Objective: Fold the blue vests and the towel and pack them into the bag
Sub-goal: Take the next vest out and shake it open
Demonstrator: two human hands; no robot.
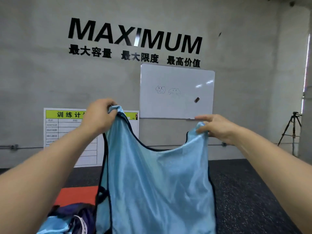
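The person held a blue vest up in the air by its two shoulder straps, probably so that it would hang flat and its seams would line up before the first fold. The left hand was raised higher, with fingers and thumb curled tight round the top of one strap, which bunched just above the grip. The right hand sat lower and further out; its thumb and curled fingers pinched the other strap while the forefinger pointed straight toward the left hand. Both forearms reached forward and up from the bottom corners, elbows out of view. Between the two grips the neckline sagged in a dark-edged curve, and below them the body of the vest hung loose. Under the left grip lay more light blue cloth beside a dark bag, near a red mat on the floor. The towel could not be made out.
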